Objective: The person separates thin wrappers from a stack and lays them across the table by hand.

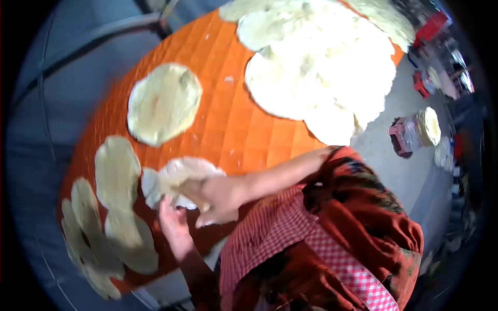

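Observation:
A pale round of dough point(194, 167) lies near the front edge of the orange quilted cloth point(223, 129). My right hand point(220, 197) rests over its near part, somewhat blurred, with fingers stretched out and thumb apart. Beside it, at the dough's lower left edge, my left hand point(175, 223) is palm up with its fingers apart; whether they touch the dough is unclear. Another flat round point(163, 103) lies farther back, and a thinner oval one point(117, 171) is to the left.
A large, brightly lit heap of flat rounds point(321, 67) covers the upper right of the cloth. More rounds point(130, 241) overlap at the left edge. On the floor at right stands a pink stool point(401, 137) beside a wrapped stack of rounds point(429, 127).

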Motion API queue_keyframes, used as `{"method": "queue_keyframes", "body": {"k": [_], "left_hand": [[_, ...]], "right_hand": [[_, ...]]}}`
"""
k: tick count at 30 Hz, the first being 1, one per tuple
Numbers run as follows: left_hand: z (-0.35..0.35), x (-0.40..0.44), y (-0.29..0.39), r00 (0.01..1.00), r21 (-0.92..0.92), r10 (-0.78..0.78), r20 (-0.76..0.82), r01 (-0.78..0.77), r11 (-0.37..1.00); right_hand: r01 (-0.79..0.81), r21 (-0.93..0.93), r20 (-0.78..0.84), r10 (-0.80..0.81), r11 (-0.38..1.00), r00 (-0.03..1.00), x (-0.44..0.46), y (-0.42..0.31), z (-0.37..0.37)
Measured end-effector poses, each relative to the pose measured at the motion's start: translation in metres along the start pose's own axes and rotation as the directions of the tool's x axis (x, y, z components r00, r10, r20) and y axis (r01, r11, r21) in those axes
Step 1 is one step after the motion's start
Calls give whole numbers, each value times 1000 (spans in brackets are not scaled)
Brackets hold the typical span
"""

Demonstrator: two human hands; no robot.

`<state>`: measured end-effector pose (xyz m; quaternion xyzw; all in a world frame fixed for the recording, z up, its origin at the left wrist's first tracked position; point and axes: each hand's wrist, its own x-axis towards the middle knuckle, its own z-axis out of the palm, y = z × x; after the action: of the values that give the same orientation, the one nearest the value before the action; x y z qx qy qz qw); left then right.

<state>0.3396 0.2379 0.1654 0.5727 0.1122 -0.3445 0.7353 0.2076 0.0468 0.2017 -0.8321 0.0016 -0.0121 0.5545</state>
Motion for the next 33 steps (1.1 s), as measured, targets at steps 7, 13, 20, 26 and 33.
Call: {"method": "queue_keyframes", "body": {"k": [7,13,20,26,33], "left_hand": [[53,6,34,895,-130,363,258,-340,931],[-26,141,-53,812,421,583,19,-535,732],[-31,176,-120,535,863,734,418,-485,-138],[-16,165,-104,659,914,649,381,-375,-156],[-9,157,-101,747,953,595,298,-199,-227]], "right_hand": [[81,-327,-138,-132,942,982,129,12,-72],[160,253,-462,-26,954,886,156,39,-307],[82,299,-802,204,951,561,155,258,-500],[-433,49,-984,117,900,132,182,325,-387],[-559,227,-506,587,798,632,243,305,-217]]}}
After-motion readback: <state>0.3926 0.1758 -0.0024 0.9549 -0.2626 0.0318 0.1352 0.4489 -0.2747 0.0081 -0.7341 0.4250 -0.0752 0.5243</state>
